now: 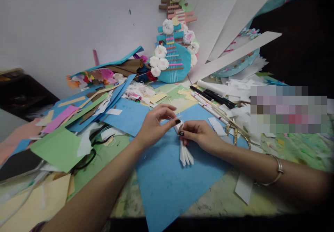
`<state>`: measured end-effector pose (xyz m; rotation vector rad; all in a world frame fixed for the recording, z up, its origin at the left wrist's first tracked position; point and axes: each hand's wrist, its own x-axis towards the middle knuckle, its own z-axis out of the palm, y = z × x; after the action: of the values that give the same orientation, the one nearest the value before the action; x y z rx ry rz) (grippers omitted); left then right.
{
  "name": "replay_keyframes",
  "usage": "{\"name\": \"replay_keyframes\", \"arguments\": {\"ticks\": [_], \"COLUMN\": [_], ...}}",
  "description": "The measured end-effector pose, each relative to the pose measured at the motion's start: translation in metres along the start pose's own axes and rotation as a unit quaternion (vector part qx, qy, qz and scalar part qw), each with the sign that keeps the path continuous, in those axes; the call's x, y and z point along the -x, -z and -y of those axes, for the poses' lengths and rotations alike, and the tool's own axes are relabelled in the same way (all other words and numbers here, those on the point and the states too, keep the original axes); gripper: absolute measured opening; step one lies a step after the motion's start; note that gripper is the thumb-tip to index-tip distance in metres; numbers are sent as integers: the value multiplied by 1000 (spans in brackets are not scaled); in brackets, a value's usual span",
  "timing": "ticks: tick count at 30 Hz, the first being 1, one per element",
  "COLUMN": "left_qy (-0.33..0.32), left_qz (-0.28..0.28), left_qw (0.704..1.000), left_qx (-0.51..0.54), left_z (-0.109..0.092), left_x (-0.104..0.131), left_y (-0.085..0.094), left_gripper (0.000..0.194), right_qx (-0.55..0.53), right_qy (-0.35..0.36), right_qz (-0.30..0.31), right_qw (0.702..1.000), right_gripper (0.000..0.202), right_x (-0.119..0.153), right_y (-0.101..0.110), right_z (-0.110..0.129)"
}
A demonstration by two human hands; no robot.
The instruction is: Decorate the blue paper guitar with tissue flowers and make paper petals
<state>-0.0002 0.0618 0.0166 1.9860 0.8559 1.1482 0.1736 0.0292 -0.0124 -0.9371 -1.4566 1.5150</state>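
Note:
Pleated white tissue paper (185, 155) hangs between my hands, pinched narrow at its middle, its lower folds fanning out over a blue paper sheet (177, 190). My right hand (197, 133) is closed, thumb and fingers gripping the bundle near its middle. At the upper end is my left hand (159, 120), its thumb and fingers brought close together in a pinch beside the paper. A thin pale strand seems to run by those fingertips, but what they hold is too small to make out.
Behind stands a blue paper instrument (180, 61) with white paper flowers. Pens (212, 96) and gold-handled scissors (236, 134) lie right, among white scraps. Coloured paper (58, 143), a black cord (87, 160) and a dark flat device (19, 164) crowd the left.

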Motion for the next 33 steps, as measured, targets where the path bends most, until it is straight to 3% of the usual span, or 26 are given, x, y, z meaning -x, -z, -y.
{"name": "replay_keyframes", "arguments": {"ticks": [2, 4, 6, 9, 11, 17, 20, 26, 33], "left_qy": [-39, -69, -84, -67, -46, 32, 38, -11, -89], "left_qz": [-91, -129, -65, 89, 123, 135, 119, 42, 58], "left_qw": [981, 958, 961, 967, 967, 977, 980, 976, 971], "left_qx": [-168, -248, -255, -230, -219, -159, -157, -212, -214], "left_z": [2, 1, -2, -5, -3, 0, -1, -5, -5], "left_x": [-1, 1, 3, 7, 8, 6, 7, 12, 13], "left_y": [4, 8, 9, 6, 3, -1, -4, -15, -12], "left_gripper": [17, 20, 16, 13, 7, 13, 12, 8, 9], "right_qx": [-34, -56, -65, -60, -56, -51, -41, -35, -43], "right_qy": [-10, -17, -19, -10, -4, -3, -2, 5, -7], "right_qz": [1, 1, 2, 6, 7, 4, 2, -4, -15], "right_qw": [999, 998, 998, 998, 998, 999, 999, 999, 999], "right_gripper": [16, 17, 17, 18, 20, 25, 22, 13, 12], "right_x": [-1, -1, -1, -1, -1, -2, -2, -2, -4], "right_y": [2, 3, 5, 6, 6, 7, 7, 5, 7], "right_z": [1, 1, 1, 0, 0, -1, -2, -1, 2]}}
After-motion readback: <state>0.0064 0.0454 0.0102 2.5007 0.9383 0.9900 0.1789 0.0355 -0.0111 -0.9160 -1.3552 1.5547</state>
